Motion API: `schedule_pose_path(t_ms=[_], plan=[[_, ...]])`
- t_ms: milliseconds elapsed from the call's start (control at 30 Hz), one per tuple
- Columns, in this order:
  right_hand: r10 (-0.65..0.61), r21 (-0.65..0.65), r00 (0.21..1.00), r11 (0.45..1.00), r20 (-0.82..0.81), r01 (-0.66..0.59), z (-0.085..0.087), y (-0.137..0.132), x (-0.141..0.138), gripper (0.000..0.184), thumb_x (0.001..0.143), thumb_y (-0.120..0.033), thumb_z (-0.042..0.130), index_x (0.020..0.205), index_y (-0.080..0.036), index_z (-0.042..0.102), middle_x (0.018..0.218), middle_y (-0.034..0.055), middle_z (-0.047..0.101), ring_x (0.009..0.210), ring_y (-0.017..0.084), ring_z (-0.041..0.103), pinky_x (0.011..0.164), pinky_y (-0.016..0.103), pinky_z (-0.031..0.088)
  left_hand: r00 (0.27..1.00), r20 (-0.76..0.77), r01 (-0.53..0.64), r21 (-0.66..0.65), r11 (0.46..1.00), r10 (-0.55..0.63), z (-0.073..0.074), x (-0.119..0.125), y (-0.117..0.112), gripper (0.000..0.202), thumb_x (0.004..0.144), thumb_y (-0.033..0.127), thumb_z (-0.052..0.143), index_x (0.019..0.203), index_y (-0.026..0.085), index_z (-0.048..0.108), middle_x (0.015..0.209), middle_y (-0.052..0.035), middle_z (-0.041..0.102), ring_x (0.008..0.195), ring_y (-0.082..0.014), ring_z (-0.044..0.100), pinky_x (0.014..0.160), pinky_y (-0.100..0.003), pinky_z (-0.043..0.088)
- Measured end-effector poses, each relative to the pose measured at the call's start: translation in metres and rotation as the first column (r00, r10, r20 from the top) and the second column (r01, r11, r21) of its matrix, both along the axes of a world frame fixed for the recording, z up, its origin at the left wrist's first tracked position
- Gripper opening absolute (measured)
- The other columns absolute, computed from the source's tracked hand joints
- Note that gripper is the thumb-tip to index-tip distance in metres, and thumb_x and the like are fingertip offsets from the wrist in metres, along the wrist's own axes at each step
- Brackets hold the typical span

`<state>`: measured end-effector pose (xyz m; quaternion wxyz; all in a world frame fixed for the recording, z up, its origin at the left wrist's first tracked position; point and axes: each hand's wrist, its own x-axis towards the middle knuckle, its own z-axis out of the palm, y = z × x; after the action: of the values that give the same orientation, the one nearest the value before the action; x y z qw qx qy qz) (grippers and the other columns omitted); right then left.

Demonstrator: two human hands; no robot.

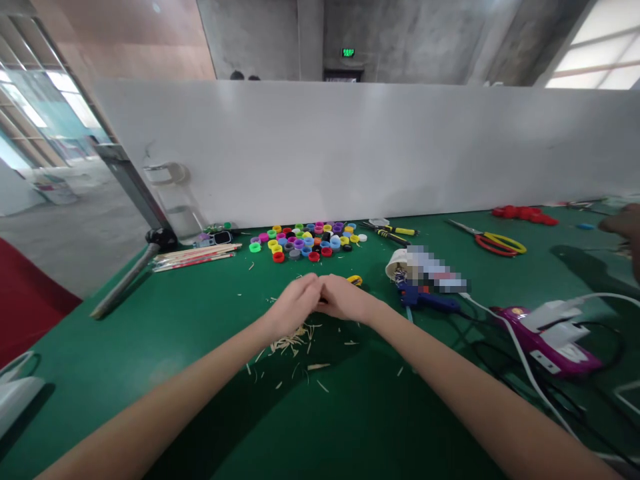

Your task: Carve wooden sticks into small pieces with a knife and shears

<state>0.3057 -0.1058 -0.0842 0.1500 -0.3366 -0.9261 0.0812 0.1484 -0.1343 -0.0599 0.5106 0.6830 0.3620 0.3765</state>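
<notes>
Wood slivers [293, 341] lie scattered on the green bench [200, 320] just under the left hand [293, 308] and right hand [345, 300], whose fingers meet tip to tip; whether they grip anything is hidden. Working low over that litter, with short, controlled pinches, seems wisest.

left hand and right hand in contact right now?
Touching. The head view shows the left hand and right hand meeting at the fingertips, with no gap visible between them.
</notes>
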Motion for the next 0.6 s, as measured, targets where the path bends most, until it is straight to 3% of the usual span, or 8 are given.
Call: schedule_pose_path(t_ms=[100,333,600], plan=[[-0.003,0.012,1.000,1.000,-0.008,0.003,-0.001,-0.001,0.000,0.013,0.079,-0.028,0.065,0.077,-0.016,0.067,0.076,0.0045,0.064,0.069,0.015,0.054,0.063,0.026,0.034,0.999,-0.032,0.002,0.036,0.999,0.000,0.003,0.001,0.000,0.031,0.087,0.030,0.042,0.059,0.019,0.038,0.054,0.0052,0.038,0.051,-0.0088,0.034,0.051,-0.024,0.029],[0.036,0.078,0.997,0.996,-0.067,-0.031,-0.002,-0.021,0.007,0.008,0.084,-0.023,0.060,0.086,-0.019,0.067,0.079,0.0026,0.064,0.079,0.016,0.050,0.071,0.028,0.033,0.942,0.319,0.006,-0.323,0.946,0.103,-0.002,-0.007,0.019,0.028,0.084,0.026,0.043,0.061,0.021,0.028,0.047,0.0093,0.022,0.040,-0.0067,0.021,0.042,-0.023,0.018],[0.014,0.199,0.997,0.980,-0.073,0.001,-0.010,-0.022,0.002,0.013,0.088,-0.025,0.054,0.087,-0.018,0.066,0.077,0.0038,0.061,0.077,0.017,0.045,0.068,0.029,0.031,0.916,0.370,0.018,-0.422,0.906,0.154,-0.003,-0.007,0.026,0.027,0.079,0.017,0.044,0.059,0.020,0.028,0.046,0.0090,0.020,0.039,-0.0057,0.019,0.040,-0.023,0.015]])
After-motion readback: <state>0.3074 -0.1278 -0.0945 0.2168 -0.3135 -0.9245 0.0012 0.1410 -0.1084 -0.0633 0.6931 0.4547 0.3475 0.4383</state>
